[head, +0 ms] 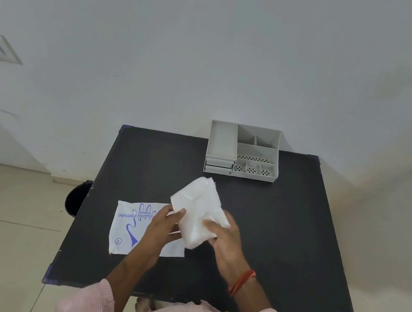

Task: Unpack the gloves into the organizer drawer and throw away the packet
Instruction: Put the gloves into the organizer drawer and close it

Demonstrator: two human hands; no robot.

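Presently: gloves [198, 214] gripped in both hands' fingers [180, 211], packet [126, 226] emptied on tabletop [279, 245]; next, likely into the organizer [244, 152] drawer at 12 o'clock.

One glove stack [198, 213], one packet [131, 227], one organizer [244, 152].

Bare table [281, 232] lies open between the hands [199, 230] and organizer [244, 152]

Before you stands a black square table [281, 232] with blue-taped corners. On it lie the flat white glove packet [128, 227], printed in blue, near your front left, and the grey organizer [244, 152] at the far edge.
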